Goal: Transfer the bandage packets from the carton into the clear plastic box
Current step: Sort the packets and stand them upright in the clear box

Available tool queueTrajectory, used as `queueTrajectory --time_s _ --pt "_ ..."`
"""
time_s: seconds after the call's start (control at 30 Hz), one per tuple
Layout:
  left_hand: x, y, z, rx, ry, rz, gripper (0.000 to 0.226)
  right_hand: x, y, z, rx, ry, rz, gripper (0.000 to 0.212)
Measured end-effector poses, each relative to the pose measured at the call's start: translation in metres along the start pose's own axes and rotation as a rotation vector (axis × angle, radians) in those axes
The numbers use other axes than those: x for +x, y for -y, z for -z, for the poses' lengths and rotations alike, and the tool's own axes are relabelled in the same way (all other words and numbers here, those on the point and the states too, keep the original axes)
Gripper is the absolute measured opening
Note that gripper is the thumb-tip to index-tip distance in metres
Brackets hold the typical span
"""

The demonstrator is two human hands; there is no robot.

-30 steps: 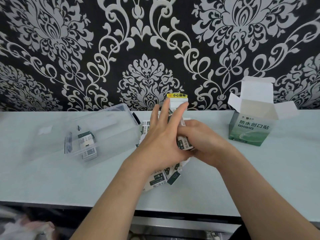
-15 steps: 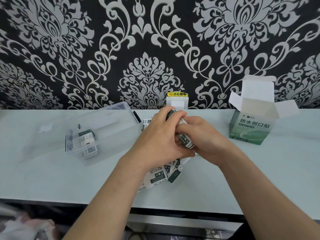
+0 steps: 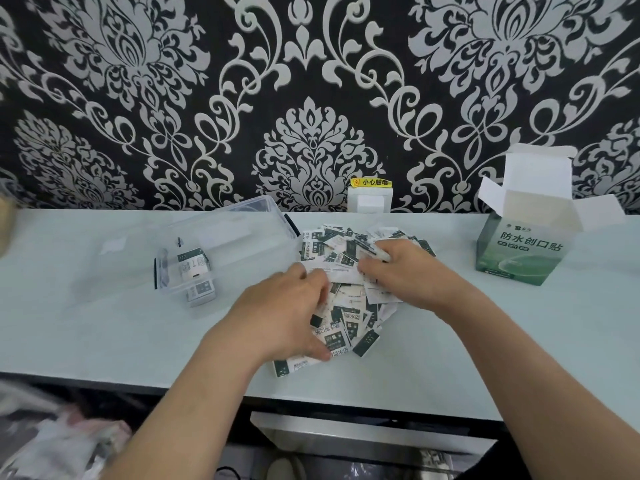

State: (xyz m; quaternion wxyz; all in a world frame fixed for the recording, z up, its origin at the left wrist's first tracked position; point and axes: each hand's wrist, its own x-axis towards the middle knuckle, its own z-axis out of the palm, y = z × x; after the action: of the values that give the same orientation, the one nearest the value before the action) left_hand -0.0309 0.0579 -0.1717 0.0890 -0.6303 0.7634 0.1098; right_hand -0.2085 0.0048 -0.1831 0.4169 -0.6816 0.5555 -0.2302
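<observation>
A loose pile of green-and-white bandage packets (image 3: pixel 341 244) is spread over the middle of the pale table (image 3: pixel 104 334). My left hand (image 3: pixel 287 313) lies on the pile's near left side, its fingers curled into the packets and its thumb on a packet at the front. My right hand (image 3: pixel 405 275) sits on the pile's right side and pinches a few packets under its curled fingers. The clear plastic box (image 3: pixel 242 233) stands left of the pile with a few packets (image 3: pixel 194 268) inside. The green carton (image 3: pixel 519 252) stands at the right, flaps open.
A white wall socket (image 3: pixel 370 201) with a yellow warning sticker sits behind the pile on the patterned wall. The table's front edge runs just below my forearms. Crumpled plastic bags (image 3: pixel 59 441) lie below it at the lower left.
Both hands held a stack of packets raised above the table; they have since dropped onto the pile and moved apart, and the packets now lie spread wider.
</observation>
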Motion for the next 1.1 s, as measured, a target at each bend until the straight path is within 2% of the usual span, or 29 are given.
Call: queueTrajectory --time_s 0.13,0.37,0.6,0.7,0.83,0.97,1.03,1.1 --pt "0.001 0.004 -0.002 -0.059 0.016 0.064 0.075 0.001 0.003 -0.006 -0.053 0.005 0.021 0.030" --pt "0.000 0.013 -0.001 -0.256 0.053 0.017 0.060 0.004 -0.003 -0.006 -0.129 0.028 -0.026 0.028" --pt "-0.011 0.029 0.010 -0.465 0.035 -0.006 0.083 0.005 -0.001 -0.003 -0.119 0.031 -0.060 0.024" --pt "-0.020 0.037 0.013 -0.508 0.016 -0.017 0.087 0.006 0.001 -0.003 0.005 0.026 -0.081 0.024" --pt "-0.025 0.046 0.017 -0.683 -0.056 -0.022 0.071 0.006 0.006 -0.005 0.361 0.088 -0.051 0.017" --pt "-0.021 0.036 0.023 -1.058 -0.278 -0.011 0.047 0.000 0.019 -0.010 0.712 0.270 -0.014 0.040" --pt "-0.015 0.019 0.022 -1.329 -0.410 0.020 0.040 -0.002 0.025 -0.015 0.849 0.331 0.007 0.041" --pt "-0.008 0.001 0.017 -1.537 -0.503 0.049 0.039 -0.005 0.031 -0.022 0.895 0.314 0.022 0.034"
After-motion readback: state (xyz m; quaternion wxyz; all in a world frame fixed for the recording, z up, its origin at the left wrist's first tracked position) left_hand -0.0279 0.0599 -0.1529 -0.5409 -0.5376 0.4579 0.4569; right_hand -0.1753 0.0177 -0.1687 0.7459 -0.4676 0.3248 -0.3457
